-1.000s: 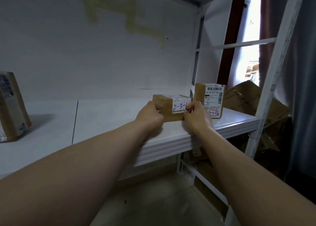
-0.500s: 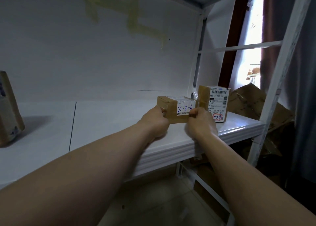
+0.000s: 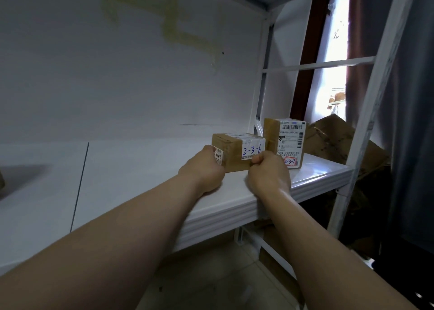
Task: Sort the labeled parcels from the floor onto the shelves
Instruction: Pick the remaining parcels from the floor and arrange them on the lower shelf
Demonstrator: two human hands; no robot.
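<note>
over the last second the small box point(image 3: 234, 154) marked 2-3-6 has been turned a little on the shelf point(image 3: 145, 166), so its left face, bearing a small sticker, now shows. it sits flat, just beside the tall box point(image 3: 285, 143) marked 2-3-7; contact cannot be confirmed. your left grip point(image 3: 202, 172) clasps the near left corner and your right grip point(image 3: 270, 172) pinches the near right corner. judgement: placement is nearly complete. release both, then fetch the next parcel.

Brown "2-3-6" parcel point(image 3: 237, 151) upright on shelf point(image 3: 145, 168)
</note>
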